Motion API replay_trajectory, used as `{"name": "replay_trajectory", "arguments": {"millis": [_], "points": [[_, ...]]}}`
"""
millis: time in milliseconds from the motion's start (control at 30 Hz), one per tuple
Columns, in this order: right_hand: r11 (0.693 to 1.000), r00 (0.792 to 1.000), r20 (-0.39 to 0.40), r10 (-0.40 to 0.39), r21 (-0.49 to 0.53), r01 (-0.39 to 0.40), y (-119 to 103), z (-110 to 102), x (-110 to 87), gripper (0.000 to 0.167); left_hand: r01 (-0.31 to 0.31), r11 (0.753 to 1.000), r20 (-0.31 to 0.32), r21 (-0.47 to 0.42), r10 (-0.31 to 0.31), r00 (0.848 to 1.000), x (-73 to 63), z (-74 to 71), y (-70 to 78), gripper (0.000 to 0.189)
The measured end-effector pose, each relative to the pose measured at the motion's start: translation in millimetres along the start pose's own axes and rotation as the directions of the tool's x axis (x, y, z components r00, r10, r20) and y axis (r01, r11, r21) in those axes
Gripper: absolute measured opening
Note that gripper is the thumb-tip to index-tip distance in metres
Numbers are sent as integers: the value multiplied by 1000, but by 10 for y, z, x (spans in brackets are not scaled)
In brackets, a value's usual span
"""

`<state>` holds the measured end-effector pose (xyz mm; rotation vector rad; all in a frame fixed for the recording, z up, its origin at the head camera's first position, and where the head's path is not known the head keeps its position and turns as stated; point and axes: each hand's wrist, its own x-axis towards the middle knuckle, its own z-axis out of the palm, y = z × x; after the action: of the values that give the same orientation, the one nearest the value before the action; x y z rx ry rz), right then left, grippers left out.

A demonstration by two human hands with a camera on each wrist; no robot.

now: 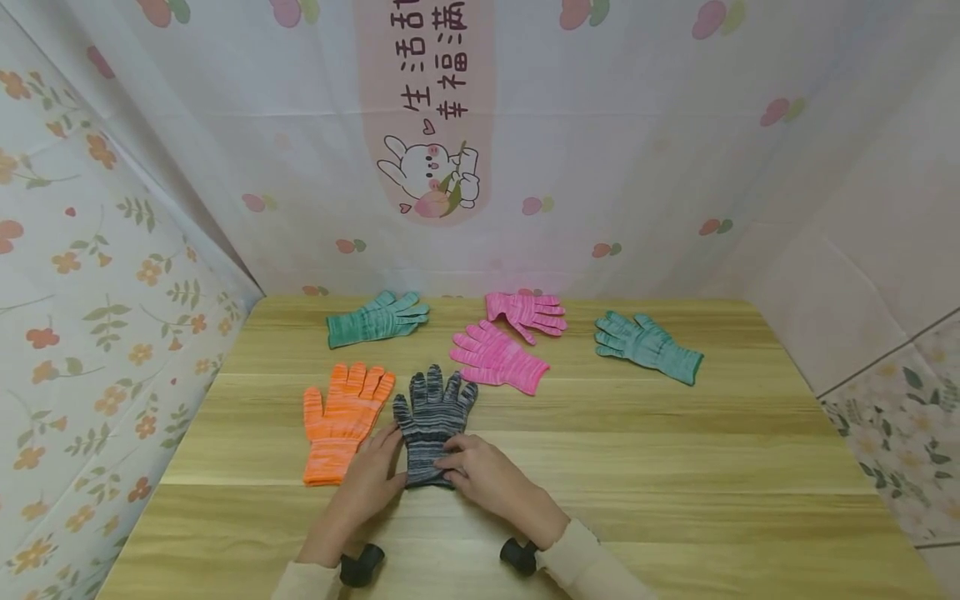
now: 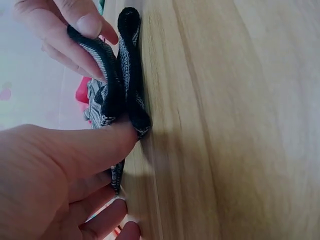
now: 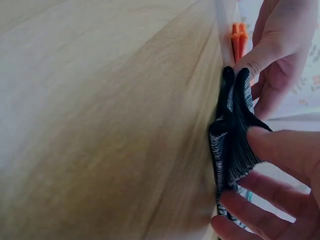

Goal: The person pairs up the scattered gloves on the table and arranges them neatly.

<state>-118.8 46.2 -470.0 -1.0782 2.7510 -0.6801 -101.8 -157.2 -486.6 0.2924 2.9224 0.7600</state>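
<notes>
A black-and-white striped knit glove [image 1: 433, 421] lies fingers-away on the wooden table [image 1: 675, 517]. My left hand [image 1: 372, 471] is at the left side of its cuff, thumb at the rim and fingers along the edge. From the other side my right hand [image 1: 487, 475] pinches the cuff, its thumb on the dark rim. Seen from the left wrist, the cuff [image 2: 107, 75] shows two dark-edged folds, one lifted away from the table by the right hand [image 2: 75, 30]. In the right wrist view the cuff [image 3: 240, 125] gapes between both thumbs. Beside the left hand lies an orange glove [image 1: 341, 425].
Two pink gloves [image 1: 498, 358] overlap farther back. One green glove [image 1: 375, 321] lies at the back left, another green glove [image 1: 648, 346] at the back right. A printed curtain [image 1: 585, 167] hangs behind the table, with a floral cloth [image 1: 97, 333] along the left.
</notes>
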Motion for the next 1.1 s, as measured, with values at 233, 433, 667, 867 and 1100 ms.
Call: {"name": "replay_trajectory", "arguments": {"millis": [233, 433, 667, 867, 1100], "points": [[1000, 999, 30, -14, -27, 15, -18, 5, 17, 22, -15, 998, -13, -53, 14, 1000, 8, -27, -20, 48], [1000, 999, 53, -2, -19, 3, -20, 3, 28, 19, 2, 991, -12, -133, -4, 1000, 42, -40, -25, 42], [999, 999, 46, 26, -37, -24, -19, 10, 55, 30, 55, 995, -31, -78, -58, 998, 73, 5, -1, 62], [999, 1000, 28, 12, -47, -10, -21, 14, 73, 29, 103, 992, -86, -66, -108, 990, 101, 34, 76, 75], [999, 1000, 12, 14, -50, -13, -34, -9, 86, 26, -25, 990, -146, 136, 45, 988, 173, 52, 263, 67]]}}
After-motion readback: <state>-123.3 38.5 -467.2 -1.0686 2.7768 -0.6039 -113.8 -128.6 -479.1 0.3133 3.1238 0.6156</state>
